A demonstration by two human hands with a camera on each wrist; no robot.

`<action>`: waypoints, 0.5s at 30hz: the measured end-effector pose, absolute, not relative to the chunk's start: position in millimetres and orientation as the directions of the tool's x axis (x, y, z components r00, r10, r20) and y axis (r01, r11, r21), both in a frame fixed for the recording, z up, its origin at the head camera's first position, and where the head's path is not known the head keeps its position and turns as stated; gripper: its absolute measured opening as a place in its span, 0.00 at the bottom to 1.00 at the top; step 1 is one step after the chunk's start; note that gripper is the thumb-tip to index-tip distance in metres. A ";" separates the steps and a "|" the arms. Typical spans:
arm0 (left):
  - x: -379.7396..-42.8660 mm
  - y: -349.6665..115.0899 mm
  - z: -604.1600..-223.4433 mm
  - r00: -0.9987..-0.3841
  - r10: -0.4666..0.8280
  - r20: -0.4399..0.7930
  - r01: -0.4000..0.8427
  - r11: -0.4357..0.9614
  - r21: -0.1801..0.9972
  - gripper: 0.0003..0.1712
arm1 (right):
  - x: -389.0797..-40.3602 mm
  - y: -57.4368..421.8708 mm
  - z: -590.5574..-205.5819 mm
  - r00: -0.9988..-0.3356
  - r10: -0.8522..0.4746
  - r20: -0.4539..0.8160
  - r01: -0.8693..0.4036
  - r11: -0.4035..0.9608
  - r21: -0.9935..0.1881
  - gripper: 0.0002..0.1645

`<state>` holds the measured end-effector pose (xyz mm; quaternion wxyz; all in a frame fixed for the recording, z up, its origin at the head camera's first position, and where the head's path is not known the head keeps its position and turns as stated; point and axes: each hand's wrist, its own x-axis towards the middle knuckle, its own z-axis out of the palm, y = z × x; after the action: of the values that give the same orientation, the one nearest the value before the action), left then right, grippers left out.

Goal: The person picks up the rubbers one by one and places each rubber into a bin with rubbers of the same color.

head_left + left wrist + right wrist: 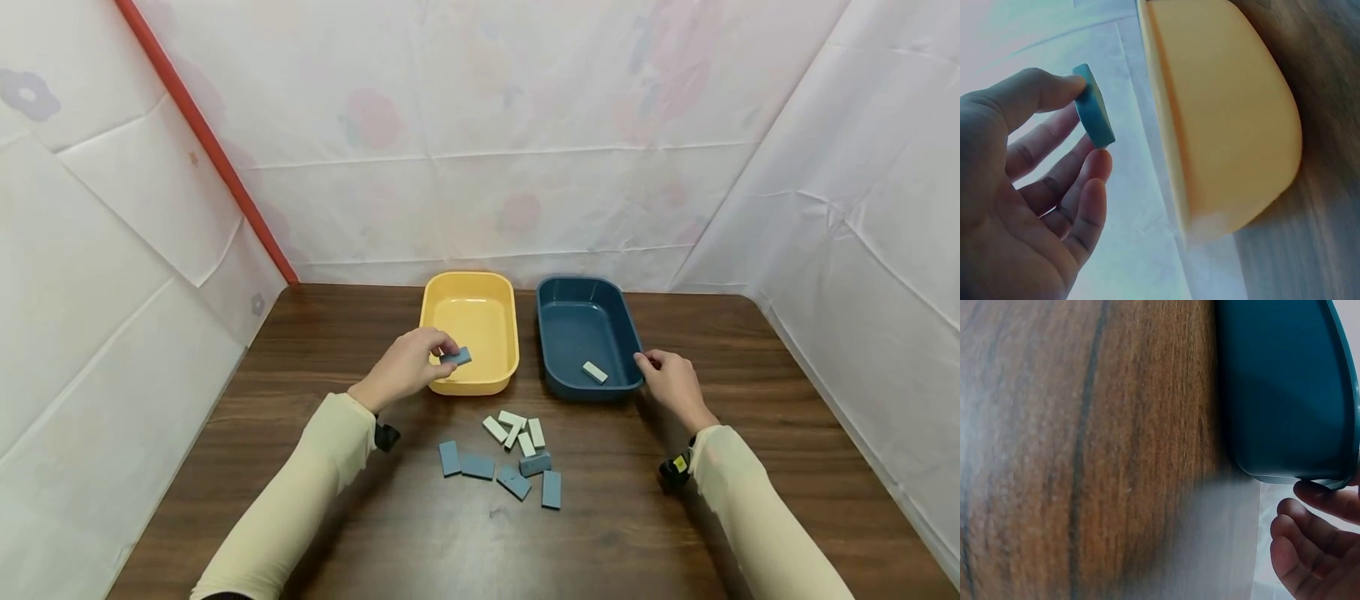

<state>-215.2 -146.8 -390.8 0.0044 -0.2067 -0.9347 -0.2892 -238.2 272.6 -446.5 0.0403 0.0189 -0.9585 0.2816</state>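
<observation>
My left hand (411,364) pinches a flat blue-grey block (455,357) between thumb and fingers, over the near left part of the yellow tray (468,388). The left wrist view shows this block edge-on, raised beside the tray's wall, with the other fingers bent below it. My right hand (672,385) grips the near right corner of the dark blue tray (588,333), thumb and index finger at its rim. One pale block (595,372) lies inside that tray. In the right wrist view, the index finger (1329,499) is just under the rim and the remaining fingers are bent.
Several pale blocks (513,422) lie bunched on the wooden table (360,517) in front of the trays. Closer to me, several blue-grey blocks (477,467) are scattered, one standing on its edge. White sheeting (465,200) rises behind the trays and along both sides.
</observation>
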 end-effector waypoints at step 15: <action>-239.1 -145.2 -401.6 -0.952 0.306 -0.012 0.272 0.864 0.424 0.10 | -234.1 271.6 -448.6 -0.997 -0.003 0.082 -0.047 0.844 -0.535 0.28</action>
<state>-239.1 -145.2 -401.6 -0.0393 -0.1498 -0.9646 -0.2136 -234.1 271.6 -448.6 0.0390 0.0131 -0.9594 0.2791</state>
